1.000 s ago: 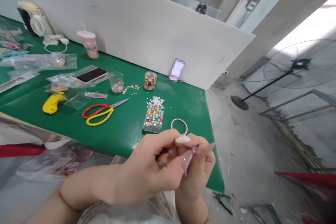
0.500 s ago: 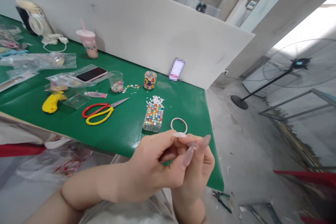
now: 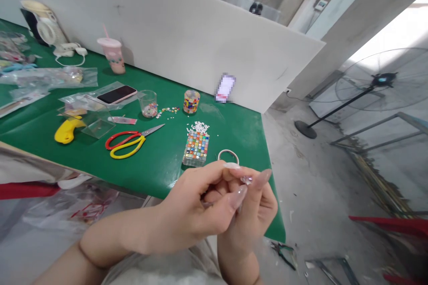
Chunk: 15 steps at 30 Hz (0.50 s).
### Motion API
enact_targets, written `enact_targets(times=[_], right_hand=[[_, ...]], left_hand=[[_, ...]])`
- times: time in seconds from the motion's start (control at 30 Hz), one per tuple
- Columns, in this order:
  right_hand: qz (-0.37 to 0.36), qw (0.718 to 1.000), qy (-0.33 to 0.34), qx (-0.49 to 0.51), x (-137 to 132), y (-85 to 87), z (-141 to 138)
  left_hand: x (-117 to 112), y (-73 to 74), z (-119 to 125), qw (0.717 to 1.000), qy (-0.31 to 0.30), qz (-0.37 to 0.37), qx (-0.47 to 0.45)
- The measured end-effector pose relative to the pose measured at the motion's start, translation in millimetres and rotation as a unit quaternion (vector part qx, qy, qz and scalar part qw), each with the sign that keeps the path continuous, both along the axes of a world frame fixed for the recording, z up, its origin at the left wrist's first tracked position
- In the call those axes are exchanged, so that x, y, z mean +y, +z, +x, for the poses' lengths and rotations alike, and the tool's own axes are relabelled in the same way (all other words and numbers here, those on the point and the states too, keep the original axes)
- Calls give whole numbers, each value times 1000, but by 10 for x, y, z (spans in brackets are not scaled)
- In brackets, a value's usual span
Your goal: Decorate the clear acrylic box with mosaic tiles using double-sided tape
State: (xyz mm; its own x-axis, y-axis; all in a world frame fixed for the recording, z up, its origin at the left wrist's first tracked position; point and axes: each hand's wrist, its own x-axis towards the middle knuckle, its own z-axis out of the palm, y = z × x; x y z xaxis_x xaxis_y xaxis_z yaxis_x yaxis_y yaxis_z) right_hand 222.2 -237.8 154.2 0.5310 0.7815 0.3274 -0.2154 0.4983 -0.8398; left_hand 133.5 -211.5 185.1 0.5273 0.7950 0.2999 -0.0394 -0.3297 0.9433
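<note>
A tiny shiny, pinkish-clear piece point(image 3: 246, 180) shows at the fingertips of my two hands, which are raised together over the table's front right corner. My left hand point(image 3: 200, 211) reaches in from the left, its thumb and fingers curled in a pinch at the piece. My right hand point(image 3: 252, 213) is closed too, thumb and finger pressed at the piece's other side. Just beyond them lies a ring-shaped roll of tape point(image 3: 228, 151). A box point(image 3: 195, 147) covered in colourful mosaic tiles stands left of it, with a heap of white bits point(image 3: 199, 127) behind.
Red-and-yellow scissors point(image 3: 129, 142), a yellow tape dispenser point(image 3: 67, 131) and a phone point(image 3: 117, 94) lie on the green table point(image 3: 160, 169). A clear cup of bits point(image 3: 149, 106), a mosaic jar point(image 3: 191, 101) and a pink tumbler point(image 3: 113, 55) stand behind. A white partition point(image 3: 174, 31) backs the table.
My left thumb has drawn back slightly from the small piece, leaving more of it showing. My right hand has shifted slightly right. Things on the table stay put.
</note>
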Motion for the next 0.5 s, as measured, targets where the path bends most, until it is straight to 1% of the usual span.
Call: enact_targets(times=[0.1, 0.27, 0.37, 0.47, 0.5], right_hand=[[6, 1000, 11, 0, -8, -11, 6], [11, 999, -13, -28, -4, -17, 12], [35, 996, -33, -68, 2, -22, 16], [50, 988, -80, -120, 20, -37, 48], [53, 986, -86, -130, 30, -44, 68]], left_hand=[[2, -8, 8, 1000, -8, -16, -6], [2, 23, 6, 998, -28, -36, -32], [0, 43, -21, 990, -62, -112, -53], [14, 55, -65, 968, -111, -211, -76], [24, 58, -81, 960, -128, -235, -83]])
